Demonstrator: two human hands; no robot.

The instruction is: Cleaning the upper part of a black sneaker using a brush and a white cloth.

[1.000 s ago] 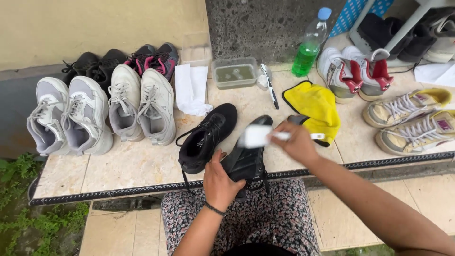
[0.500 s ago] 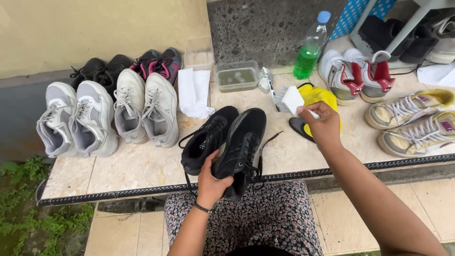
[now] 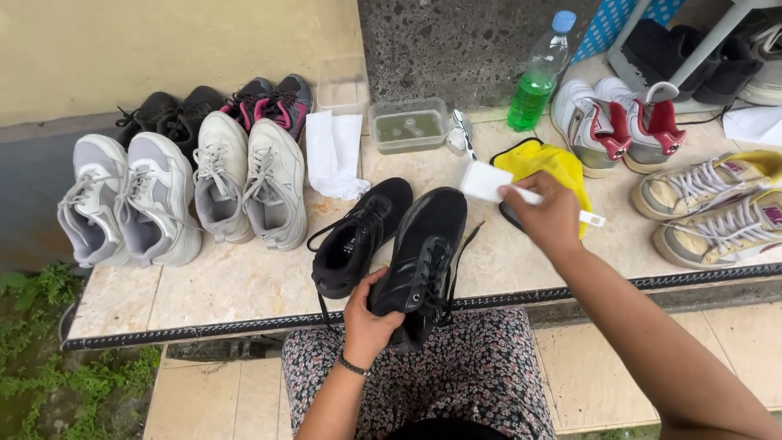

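Head view, looking down over my lap: my left hand is closed around the heel end of a black shoe, thumb on top and fingers wrapped under, holding it tilted with the heel over my knees and the toe resting on the tiled ledge. The shoe's long axis runs from my lap up and slightly right, so its toe points toward my right hand.

That hand is shut around the handle of a white brush, whose pale head sticks out to the left, just beyond the shoe's toe and apart from it. The right hand is the one nearer the toe; the left is at the heel.

Left of the held shoe, touching it along the side, lies its black mate. Beyond the shoe's toe sit a yellow cloth under my right hand, a clear tub of cloudy water and a green bottle. Further left of the mate stands a row of white and grey sneakers.
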